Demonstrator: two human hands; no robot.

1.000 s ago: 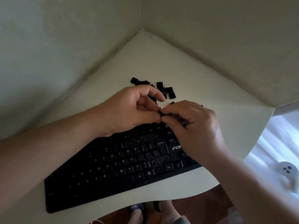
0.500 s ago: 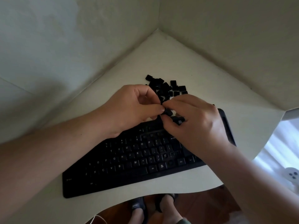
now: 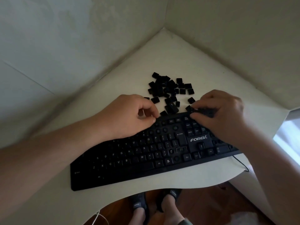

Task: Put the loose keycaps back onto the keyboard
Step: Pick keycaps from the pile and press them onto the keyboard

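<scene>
A black keyboard (image 3: pixel 146 161) marked FOREV lies across the white table, and several of its key sockets stand bare. Behind it, toward the corner, sits a heap of loose black keycaps (image 3: pixel 168 90). My right hand (image 3: pixel 225 116) is over the keyboard's upper right part, and its fingertips pinch a black keycap (image 3: pixel 190 109) at the top edge. My left hand (image 3: pixel 128 116) rests on the keyboard's upper middle. Its fingers are curled toward the thumb and nothing shows between them.
The white table (image 3: pixel 203 62) fits into a corner between two walls, close behind the keycaps. Its curved front edge runs just below the keyboard. A thin black cable (image 3: pixel 241 164) leaves the keyboard's right end. My feet in dark slippers (image 3: pixel 139 203) stand on the wooden floor below.
My hands have parted: the left one let go of the shared keycap and stayed put. The right one carried it right, to the keyboard's top right. The view shifted and more keycaps show.
</scene>
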